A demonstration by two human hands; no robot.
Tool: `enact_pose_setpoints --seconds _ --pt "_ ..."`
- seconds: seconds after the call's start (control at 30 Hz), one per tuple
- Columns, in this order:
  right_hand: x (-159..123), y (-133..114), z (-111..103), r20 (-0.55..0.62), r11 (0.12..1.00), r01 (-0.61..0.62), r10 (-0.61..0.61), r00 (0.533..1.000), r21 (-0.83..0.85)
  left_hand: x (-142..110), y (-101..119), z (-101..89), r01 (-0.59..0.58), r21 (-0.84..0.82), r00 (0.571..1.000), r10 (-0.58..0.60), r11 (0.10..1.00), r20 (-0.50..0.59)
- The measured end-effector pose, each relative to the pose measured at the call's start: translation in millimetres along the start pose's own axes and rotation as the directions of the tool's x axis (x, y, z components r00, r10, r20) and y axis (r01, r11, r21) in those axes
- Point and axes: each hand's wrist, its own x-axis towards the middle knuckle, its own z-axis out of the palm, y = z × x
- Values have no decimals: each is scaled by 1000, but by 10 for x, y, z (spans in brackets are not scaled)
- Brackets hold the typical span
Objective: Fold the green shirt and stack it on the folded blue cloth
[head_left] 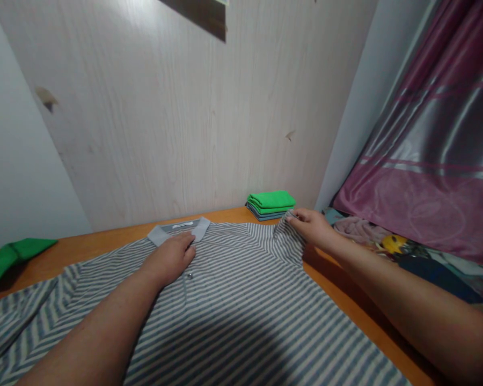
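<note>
A grey-and-white striped polo shirt lies spread face up over the orange tabletop, its collar towards the wall. My left hand rests flat on the shirt's front just below the collar, fingers stretched out, near a small button. With my right hand I pinch the end of the right-side sleeve, which is lifted and bunched. The other sleeve lies at the left, partly cut off by the frame edge.
Behind my right hand, a folded stack with bright green cloth on grey cloth stands against the wooden panel. Green fabric lies at the far left. Beyond the table's right edge are heaped clothes under a shiny pink curtain.
</note>
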Motion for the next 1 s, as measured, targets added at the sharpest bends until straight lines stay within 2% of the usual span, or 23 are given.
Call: enact_pose_setpoints --seconds 0.07,0.13,0.2,0.27,0.37,0.5,0.7,0.8,0.9,1.0 --pt "-157 -321 -36 38 980 200 -199 979 -8 -5 -2 4 -2 -1 1000 2 1000 -2" --pt "-361 -626 -59 160 941 336 -336 928 30 -11 4 2 0 1 1000 0 1000 2" --pt "-549 -841 -68 353 929 351 -369 860 116 -16 17 -6 4 5 1000 -4 1000 7" --pt "-659 -928 -64 403 935 311 -355 844 173 -16 32 -15 10 12 1000 -10 1000 17" --pt "-649 -865 -23 395 953 250 -298 869 168 -12 48 -21 20 25 999 -21 999 31" --pt "-484 -679 92 384 978 198 -210 899 71 -13 55 -24 35 21 999 -36 999 27" --pt "-408 -592 198 272 976 200 -171 947 -82 -11 26 -11 4 -6 1000 -4 1000 18" --pt "-526 -570 190 310 952 233 -163 937 -201 -1 -10 17 -10 -11 1000 10 1000 9" --pt "-697 -491 183 416 909 279 -134 900 -311 -1 -25 34 -15 -5 1000 15 1000 9" --pt "-797 -407 184 463 856 306 -91 882 -416 -9 -5 26 -6 -13 1000 7 1000 14"
